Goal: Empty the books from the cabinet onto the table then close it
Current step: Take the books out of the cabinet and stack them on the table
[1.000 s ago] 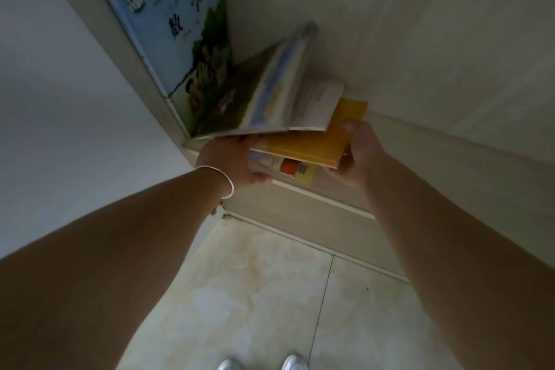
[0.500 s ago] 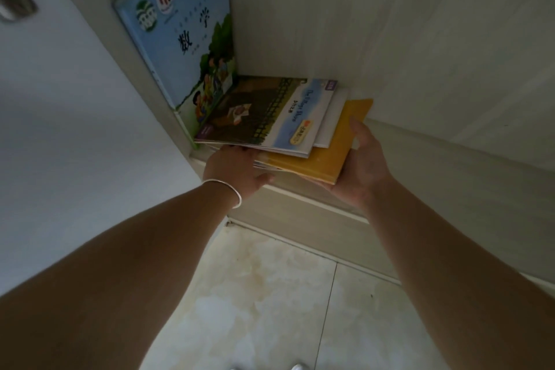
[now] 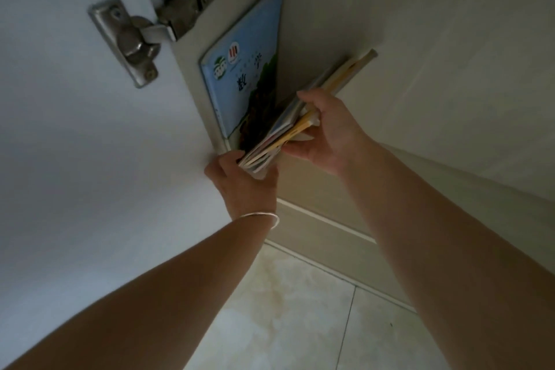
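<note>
Head camera looking forward and down, close to the cabinet [image 3: 420,39]
It is facing the open shelf corner at arm's reach, taking in both forearms and the floor [image 3: 300,324] below.

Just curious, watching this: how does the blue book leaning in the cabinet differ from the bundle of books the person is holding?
The blue book stands alone against the cabinet's side wall, untouched; the bundle of books is several thin books tilted on edge, held by the left hand at the near end and the right hand along the side. The blue book shows its cover; the bundle shows mostly edges. Both are inside the cabinet.
</note>
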